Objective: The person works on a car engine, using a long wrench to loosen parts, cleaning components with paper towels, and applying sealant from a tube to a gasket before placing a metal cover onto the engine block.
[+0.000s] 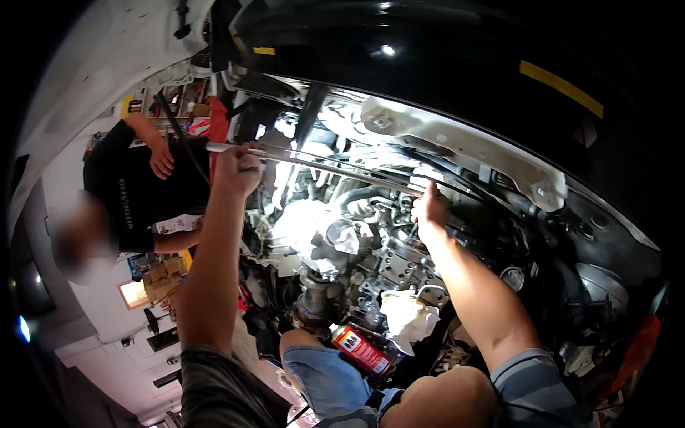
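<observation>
A long silver metal bar (321, 167), thicker at its left end like a wrench handle, slants across the engine bay. My left hand (239, 171) is wrapped round the bar near that thick end. At the bar's other end, my right hand (430, 212) is closed with the thumb pointing up; its grip there is partly hidden. Beneath the bar lies an engine (399, 260) with bare metal faces and hoses, strongly lit in the middle. The work light washes out detail around the bright plastic-looking cover (307, 225).
A red can (362, 349) and a crumpled white cloth or paper (408, 319) lie close to my knees. The dark raised bonnet (457, 64) spans the top. Another person in a black shirt (143, 192) is at the left. Shelves (182, 100) stand behind them.
</observation>
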{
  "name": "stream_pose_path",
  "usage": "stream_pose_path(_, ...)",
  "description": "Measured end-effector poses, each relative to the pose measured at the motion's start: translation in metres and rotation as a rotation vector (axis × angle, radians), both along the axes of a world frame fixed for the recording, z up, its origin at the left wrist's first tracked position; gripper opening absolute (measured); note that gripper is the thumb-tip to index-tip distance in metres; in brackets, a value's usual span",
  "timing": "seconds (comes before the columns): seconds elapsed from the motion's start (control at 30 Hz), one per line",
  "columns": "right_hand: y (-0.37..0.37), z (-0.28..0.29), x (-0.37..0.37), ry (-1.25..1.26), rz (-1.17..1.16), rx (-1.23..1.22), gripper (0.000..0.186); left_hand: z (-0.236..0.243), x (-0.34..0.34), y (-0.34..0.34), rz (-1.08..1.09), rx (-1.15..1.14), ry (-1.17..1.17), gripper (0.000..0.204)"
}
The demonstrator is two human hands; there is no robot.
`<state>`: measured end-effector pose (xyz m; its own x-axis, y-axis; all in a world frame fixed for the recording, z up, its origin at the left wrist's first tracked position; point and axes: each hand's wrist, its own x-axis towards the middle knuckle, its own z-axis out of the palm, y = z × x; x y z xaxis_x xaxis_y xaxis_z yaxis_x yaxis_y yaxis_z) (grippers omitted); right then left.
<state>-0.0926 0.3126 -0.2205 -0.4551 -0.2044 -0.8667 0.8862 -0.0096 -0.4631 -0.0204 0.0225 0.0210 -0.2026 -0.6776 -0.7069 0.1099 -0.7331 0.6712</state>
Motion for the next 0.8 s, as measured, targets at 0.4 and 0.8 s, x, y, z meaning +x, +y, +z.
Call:
stream_pose_path(0.4, -0.004, -0.015, 0.008, 0.113, 0.018, 0.054, 0.061, -0.006, 0.011, 0.002, 0.042, 0.021, 0.111, 0.019)
stream_pose_path(0.8, -0.011, -0.051, 0.014, 0.258, 0.033, 0.142, 0.057, -0.009, 0.006, 0.004, 0.061, -0.007, 0.065, 0.02)
